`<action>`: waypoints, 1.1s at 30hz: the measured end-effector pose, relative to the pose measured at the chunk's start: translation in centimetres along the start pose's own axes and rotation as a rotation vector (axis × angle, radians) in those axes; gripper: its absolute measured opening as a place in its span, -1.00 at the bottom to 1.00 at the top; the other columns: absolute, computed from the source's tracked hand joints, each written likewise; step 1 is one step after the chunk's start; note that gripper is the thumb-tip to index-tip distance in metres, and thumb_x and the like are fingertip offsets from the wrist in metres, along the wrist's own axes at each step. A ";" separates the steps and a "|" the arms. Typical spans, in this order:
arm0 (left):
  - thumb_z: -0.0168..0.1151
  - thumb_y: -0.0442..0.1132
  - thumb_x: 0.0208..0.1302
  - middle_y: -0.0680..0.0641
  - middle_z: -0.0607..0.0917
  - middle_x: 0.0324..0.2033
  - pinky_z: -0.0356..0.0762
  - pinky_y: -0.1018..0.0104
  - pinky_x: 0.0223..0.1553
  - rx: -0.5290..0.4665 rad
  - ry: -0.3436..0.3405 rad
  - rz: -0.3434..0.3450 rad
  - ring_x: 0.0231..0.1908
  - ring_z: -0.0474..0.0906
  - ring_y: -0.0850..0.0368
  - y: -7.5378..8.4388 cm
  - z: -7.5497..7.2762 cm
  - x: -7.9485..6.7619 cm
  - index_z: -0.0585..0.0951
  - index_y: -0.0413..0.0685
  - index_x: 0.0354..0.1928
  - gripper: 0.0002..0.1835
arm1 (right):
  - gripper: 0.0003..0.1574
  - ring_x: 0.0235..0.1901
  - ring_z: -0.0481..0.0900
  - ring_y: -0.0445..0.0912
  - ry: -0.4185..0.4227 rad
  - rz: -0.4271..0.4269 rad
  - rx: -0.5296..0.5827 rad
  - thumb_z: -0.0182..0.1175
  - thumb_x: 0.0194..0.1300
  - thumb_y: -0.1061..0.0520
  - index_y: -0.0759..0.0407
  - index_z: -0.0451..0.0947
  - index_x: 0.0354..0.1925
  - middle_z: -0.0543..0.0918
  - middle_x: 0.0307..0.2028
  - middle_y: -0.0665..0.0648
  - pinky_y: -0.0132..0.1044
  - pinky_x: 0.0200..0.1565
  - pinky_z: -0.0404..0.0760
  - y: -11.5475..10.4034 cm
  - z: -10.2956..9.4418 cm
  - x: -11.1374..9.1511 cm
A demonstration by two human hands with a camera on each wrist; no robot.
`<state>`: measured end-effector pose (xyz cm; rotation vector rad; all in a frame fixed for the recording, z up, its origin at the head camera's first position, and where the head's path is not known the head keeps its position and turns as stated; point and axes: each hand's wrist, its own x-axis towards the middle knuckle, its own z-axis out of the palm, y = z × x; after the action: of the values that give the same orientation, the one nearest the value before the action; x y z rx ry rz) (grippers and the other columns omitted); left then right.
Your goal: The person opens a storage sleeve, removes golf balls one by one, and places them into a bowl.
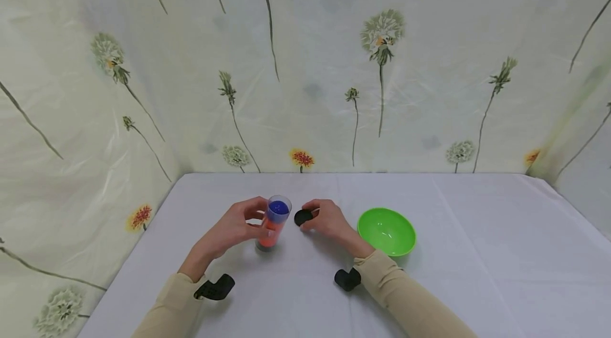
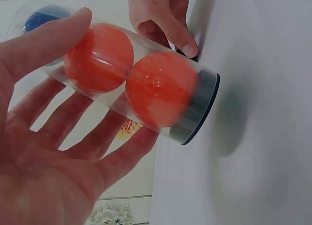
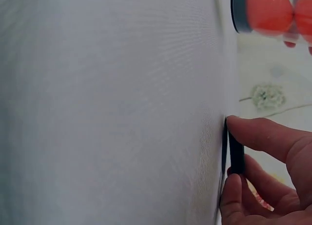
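- While the left hand (image 1: 241,221) curls round the clear tube (image 1: 275,222) from the side, the tube's apparently uncapped top is clear of the fingers, probably the reason for a grip on its flank. In the head view the tube leans over the white tablecloth (image 1: 458,274), just left of the black lid (image 1: 303,217); the right hand (image 1: 330,219) holds that lid, and the green bowl (image 1: 389,227) sits beside its wrist.
- From the left wrist, the thumb lies on one side and spread fingers on the other, a fairly wide grasp that seems to suit the tube's girth. Inside are a blue ball (image 2: 46,17) near the top and two red balls (image 2: 163,91) below; the dark base cap (image 2: 196,110) appears raised off the cloth, so this hand probably bears the weight.
- From the right wrist, the grasp is narrow: thumb and fingers pinch the lid's edge, likely because it is so flat. Whether it touches the cloth I cannot tell.
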<state>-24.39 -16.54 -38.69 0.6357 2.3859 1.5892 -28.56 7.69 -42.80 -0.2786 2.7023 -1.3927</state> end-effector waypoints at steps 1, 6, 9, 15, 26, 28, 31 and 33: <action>0.45 -0.26 0.12 -0.05 0.61 0.01 0.52 0.06 0.03 -0.001 0.000 -0.001 0.08 0.50 -0.07 0.0 0.0 0.0 0.59 -0.01 0.06 -0.57 | -0.44 -0.22 0.57 -0.04 -0.004 -0.002 -0.003 0.50 -0.06 0.29 0.22 0.66 -0.01 0.67 -0.21 0.14 -0.23 -0.18 0.53 0.0 0.0 0.0; 0.45 -0.27 0.13 -0.05 0.61 0.02 0.52 0.05 0.03 -0.010 -0.004 -0.008 0.09 0.50 -0.07 0.0 -0.1 -0.1 0.58 -0.02 0.07 -0.56 | -0.42 -0.19 0.57 -0.03 -0.023 -0.007 -0.011 0.48 -0.05 0.32 0.23 0.65 0.03 0.67 -0.18 0.15 -0.21 -0.17 0.54 -0.1 0.0 0.0; 0.45 -0.27 0.13 -0.05 0.61 0.02 0.52 0.05 0.03 -0.007 -0.004 -0.012 0.09 0.50 -0.07 0.0 -0.1 -0.1 0.58 -0.02 0.08 -0.56 | -0.40 -0.15 0.58 0.00 -0.028 -0.009 -0.004 0.47 -0.04 0.34 0.25 0.64 0.05 0.68 -0.14 0.17 -0.19 -0.14 0.55 -0.2 0.0 -0.1; 0.45 -0.27 0.12 -0.05 0.61 0.03 0.52 0.03 0.04 -0.003 0.001 -0.020 0.10 0.49 -0.08 0.0 -0.1 -0.1 0.58 -0.01 0.08 -0.55 | -0.39 -0.07 0.60 0.05 -0.006 -0.021 0.037 0.45 0.00 0.32 0.27 0.61 0.09 0.67 -0.04 0.19 -0.17 -0.13 0.58 -0.1 0.0 -0.1; 0.45 -0.26 0.12 -0.04 0.61 0.02 0.53 0.05 0.01 0.001 0.010 -0.025 0.08 0.50 -0.07 0.0 -0.2 0.0 0.59 0.00 0.07 -0.56 | -0.45 0.05 0.51 0.05 -0.009 -0.056 0.120 0.42 0.14 0.21 0.19 0.60 0.12 0.62 0.07 0.15 -0.07 -0.04 0.56 -0.9 -0.2 -0.9; 0.45 -0.25 0.13 -0.05 0.61 0.02 0.53 0.06 0.00 0.002 0.011 -0.025 0.08 0.50 -0.07 0.0 -0.2 0.0 0.59 0.00 0.07 -0.56 | -0.45 0.04 0.51 0.04 -0.015 -0.073 0.126 0.42 0.14 0.20 0.19 0.60 0.13 0.62 0.07 0.15 -0.07 -0.02 0.56 -1.1 -0.2 -1.1; 0.45 -0.25 0.13 -0.05 0.61 0.02 0.54 0.07 -0.01 -0.003 0.012 -0.025 0.08 0.50 -0.07 0.0 -0.2 0.0 0.59 0.00 0.08 -0.56 | -0.46 0.04 0.52 0.04 -0.018 -0.087 0.141 0.41 0.15 0.19 0.19 0.59 0.13 0.62 0.09 0.16 -0.07 -0.01 0.56 -1.5 -0.4 -1.6; 0.45 -0.25 0.13 -0.05 0.61 0.02 0.55 0.08 -0.02 -0.004 0.011 -0.024 0.09 0.50 -0.08 0.1 -0.2 0.0 0.59 0.01 0.08 -0.56 | -0.46 0.05 0.52 0.05 -0.017 -0.087 0.158 0.41 0.15 0.19 0.18 0.59 0.12 0.62 0.09 0.17 -0.07 0.00 0.56 -1.7 -0.6 -1.9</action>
<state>-24.47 -16.67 -38.54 0.5975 2.3884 1.5915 -26.55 7.54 -41.09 -0.3977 2.5763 -1.6092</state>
